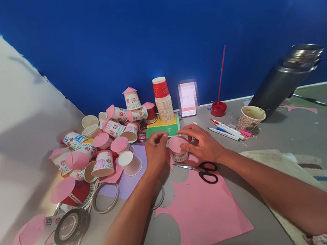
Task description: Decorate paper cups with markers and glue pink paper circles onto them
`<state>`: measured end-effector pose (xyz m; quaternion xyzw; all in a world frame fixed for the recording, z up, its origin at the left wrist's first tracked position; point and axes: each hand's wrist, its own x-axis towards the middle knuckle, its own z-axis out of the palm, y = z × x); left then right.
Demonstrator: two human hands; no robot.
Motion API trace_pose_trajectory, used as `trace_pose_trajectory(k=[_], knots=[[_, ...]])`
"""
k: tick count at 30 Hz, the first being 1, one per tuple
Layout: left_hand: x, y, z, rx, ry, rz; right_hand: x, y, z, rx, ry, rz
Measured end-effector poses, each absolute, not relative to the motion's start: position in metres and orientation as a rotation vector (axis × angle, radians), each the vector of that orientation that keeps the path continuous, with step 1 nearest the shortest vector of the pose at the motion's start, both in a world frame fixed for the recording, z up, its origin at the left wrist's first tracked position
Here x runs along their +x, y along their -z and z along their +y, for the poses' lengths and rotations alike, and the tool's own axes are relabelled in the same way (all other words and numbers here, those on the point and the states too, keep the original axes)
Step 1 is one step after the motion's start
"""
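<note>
In front of me a paper cup [179, 156] stands upside down, with drawn marks round its side and a pink paper top [177, 143] over it. My right hand [201, 143] is closed round the right side of this top and cup, thumb on the near edge, index finger behind. To the left of the cup, my left hand [158, 150] has its thumb and fingertips pinched together; whatever they hold, if anything, is too small to see. Scissors [205, 172] with black handles lie just in front of the cup, on a pink sheet [206, 211] with round cut-outs.
Several decorated cups [103, 162] with pink tops are heaped at left, near tape rolls [71, 226]. A cup stack [165, 107] and a phone [187, 97] stand by the wall. Markers [225, 129], a used cup [251, 118], a flask [284, 79] and a cloth [281, 178] are at right.
</note>
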<state>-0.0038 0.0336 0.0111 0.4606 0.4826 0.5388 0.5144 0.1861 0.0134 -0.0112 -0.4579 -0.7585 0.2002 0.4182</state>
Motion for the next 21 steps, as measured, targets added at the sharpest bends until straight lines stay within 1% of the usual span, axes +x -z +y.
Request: trace_pose_trajectory(k=[2, 4, 7, 14, 21], knots=[[-0.011, -0.014, 0.026, 1.257, -1.321, 1.171, 0.187, 0.010, 0.012, -1.141, -0.477, -1.936], [-0.018, -0.013, 0.020, 1.593, -1.272, 1.200, 0.187, 0.010, 0.012, -1.152, -0.459, -1.975], [-0.026, -0.008, 0.019, 1.849, -1.196, 1.216, 0.187, 0.009, 0.011, -1.169, -0.448, -2.019], [-0.029, 0.004, 0.026, 2.081, -1.062, 1.243, 0.186, 0.010, 0.012, -1.184, -0.448, -2.027], [-0.036, -0.003, 0.026, 2.207, -0.885, 1.176, 0.193, 0.007, 0.015, -1.194, -0.418, -1.958]])
